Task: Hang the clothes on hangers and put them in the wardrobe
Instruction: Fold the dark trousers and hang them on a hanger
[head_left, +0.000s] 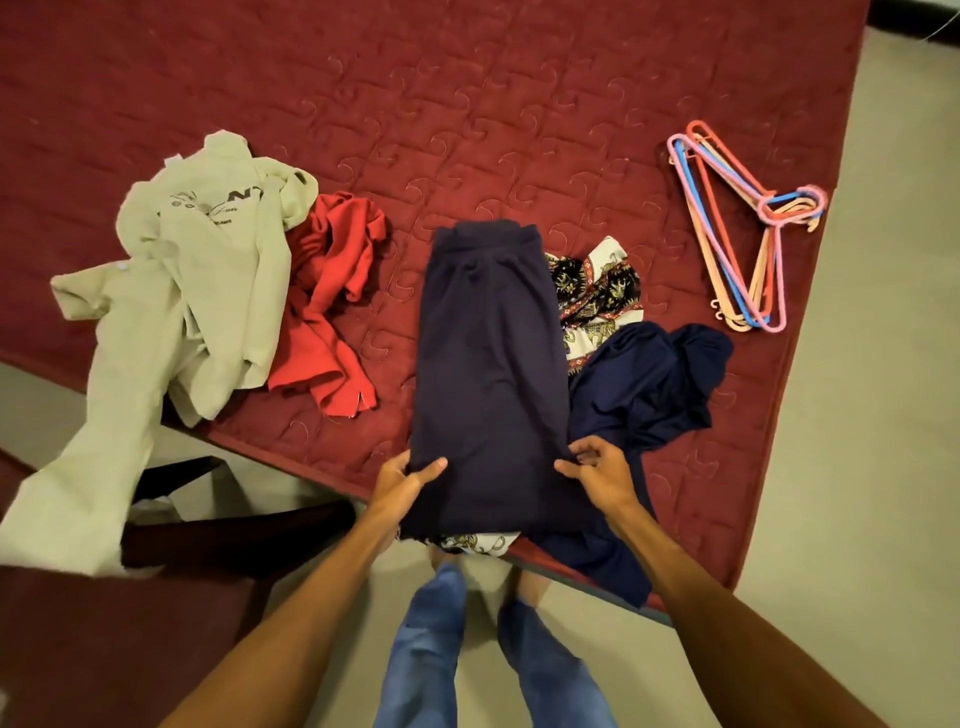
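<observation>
Both grips are closed on the navy garment (488, 364): left hand (402, 478) and right hand (597, 470) pinch its near edge on the red mattress (467, 104). Plastic hangers (743, 228) lie well apart.

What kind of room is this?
Probably a bedroom: a quilted maroon bed, loose clothes like the red shirt strewn on it, and plastic hangers lying near its edge.
</observation>
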